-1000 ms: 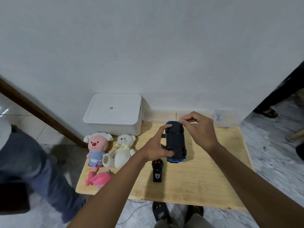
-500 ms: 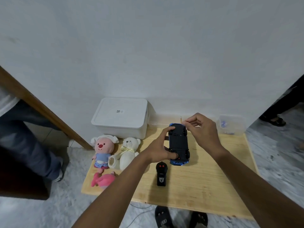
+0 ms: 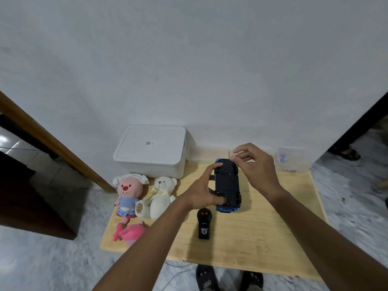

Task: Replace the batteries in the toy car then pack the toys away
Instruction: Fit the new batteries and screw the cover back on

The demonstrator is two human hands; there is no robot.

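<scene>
Carrying surface: a low counter (image 3: pixel 262 238) of pale wood, its far edge against a plain white wall (image 3: pixel 189 70).
Room: grey marbled floor (image 3: pixel 52 259); a brown wooden door frame (image 3: pixel 52 143) slants down on the left, with a dark block of furniture (image 3: pixel 25 202) beside it; two black sandals (image 3: pixel 206 280) show at the counter's near edge.
Count, toys: three soft toys at the left end, namely a pink-faced doll (image 3: pixel 128 192) in a white hat, a cream bear (image 3: pixel 161 196) just beside it and a pink plush (image 3: pixel 130 232) nearer the edge; one toy car (image 3: pixel 227 183); one black remote (image 3: pixel 204 224).
Count, containers: one white lidded box (image 3: pixel 151 152) at the back left; one small clear tub (image 3: pixel 294 162) at the back right, with blue bits inside.
Toy car, look: upside down, its flat black underside and wheels facing up, blue bodywork showing at both ends.
Toy car, place: mid-counter, just beyond the remote, lengthwise away from the person.
Left hand (image 3: pixel 201 192): grips the car along its left side, thumb at the near end, fingertips at the far end.
Right hand (image 3: pixel 256 166): over the car's far right corner, thumb tip touching it, fingers loosely bent; I cannot tell whether it pinches anything.
</scene>
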